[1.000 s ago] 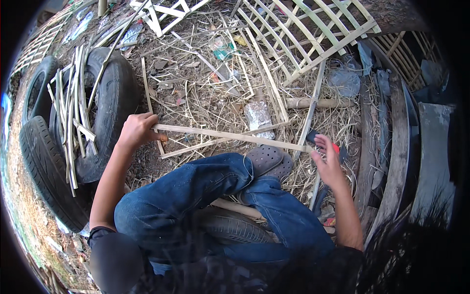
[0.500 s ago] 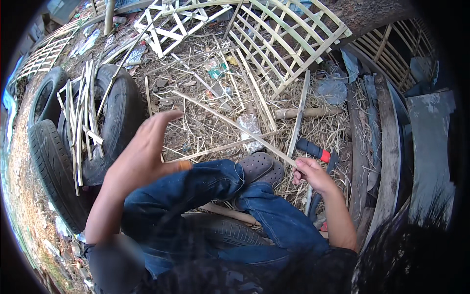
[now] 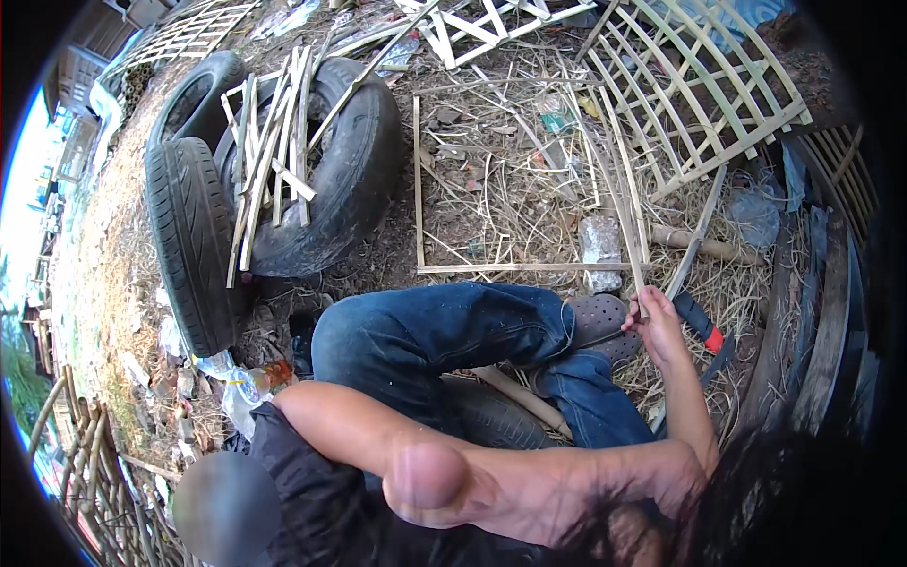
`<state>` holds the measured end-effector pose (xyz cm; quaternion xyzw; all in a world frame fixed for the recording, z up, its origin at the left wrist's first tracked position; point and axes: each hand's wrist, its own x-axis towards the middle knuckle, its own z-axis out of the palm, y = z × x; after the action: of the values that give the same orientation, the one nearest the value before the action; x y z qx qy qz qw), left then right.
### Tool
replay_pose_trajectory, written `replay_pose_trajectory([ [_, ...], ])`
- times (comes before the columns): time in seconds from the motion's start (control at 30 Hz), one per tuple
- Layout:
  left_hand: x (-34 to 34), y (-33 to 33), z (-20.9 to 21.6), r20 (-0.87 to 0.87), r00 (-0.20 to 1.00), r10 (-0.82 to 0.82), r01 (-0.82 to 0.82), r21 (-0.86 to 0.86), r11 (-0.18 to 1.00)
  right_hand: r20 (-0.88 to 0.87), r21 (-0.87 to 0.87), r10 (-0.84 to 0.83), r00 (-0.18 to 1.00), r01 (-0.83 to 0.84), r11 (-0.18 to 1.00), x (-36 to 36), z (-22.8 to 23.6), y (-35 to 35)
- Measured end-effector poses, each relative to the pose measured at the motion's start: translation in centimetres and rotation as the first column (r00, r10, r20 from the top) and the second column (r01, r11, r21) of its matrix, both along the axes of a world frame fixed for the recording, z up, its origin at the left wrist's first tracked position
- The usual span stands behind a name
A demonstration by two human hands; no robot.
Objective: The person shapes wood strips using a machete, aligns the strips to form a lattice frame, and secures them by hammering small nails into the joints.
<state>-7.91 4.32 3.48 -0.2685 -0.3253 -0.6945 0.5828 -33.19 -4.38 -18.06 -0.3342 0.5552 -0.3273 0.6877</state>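
My right hand (image 3: 654, 323) is closed on the near end of a thin bamboo strip (image 3: 630, 244), just beyond my shoe. The strip points away from me, beside other strips on the ground. My left arm (image 3: 548, 480) lies bent across my body toward my right elbow. Dark strands of hair cover part of that area, and I cannot make out the left hand's fingers. Ahead of my legs, thin strips form a rough rectangle, with one strip (image 3: 529, 267) along its near side and another (image 3: 419, 180) along its left.
Tyres (image 3: 354, 180) stand at the left, with several cut bamboo strips (image 3: 269, 161) on them. A woven bamboo lattice panel (image 3: 704, 80) lies at the far right. A black-and-red tool handle (image 3: 699, 321) is near my right hand. Wooden planks (image 3: 820, 312) run along the right.
My left hand, raised with fingers apart at the left before, has swung across my body to the right. The strip in my right hand has turned to point away from me. The view has shifted left.
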Motion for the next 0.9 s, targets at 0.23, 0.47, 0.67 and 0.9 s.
replay_pose_trajectory([
  [0.23, 1.9, -0.9, -3.5, 0.179, 0.966, -0.185, 0.162, 0.132, 0.978, 0.132, -0.018, -0.112, 0.985, 0.115, 0.993, 5.5, -2.9, -2.8],
  [0.47, 2.4, -3.9, -9.7, 0.550, 0.746, -0.375, 0.103, 0.462, 0.881, 0.234, -0.026, -0.175, 0.956, 0.186, 0.982, 7.9, -6.8, -3.1],
  [0.67, 1.7, -4.8, -12.3, 0.966, 0.216, -0.143, -0.255, 0.197, 0.947, 0.107, -0.039, -0.169, 0.980, 0.174, 0.984, 6.3, -10.9, -2.1],
  [0.9, 0.1, -4.5, -18.6, 0.802, -0.503, 0.321, -0.085, -0.416, 0.905, 0.065, 0.003, -0.246, 0.967, 0.247, 0.969, 4.5, -13.0, -2.0],
])
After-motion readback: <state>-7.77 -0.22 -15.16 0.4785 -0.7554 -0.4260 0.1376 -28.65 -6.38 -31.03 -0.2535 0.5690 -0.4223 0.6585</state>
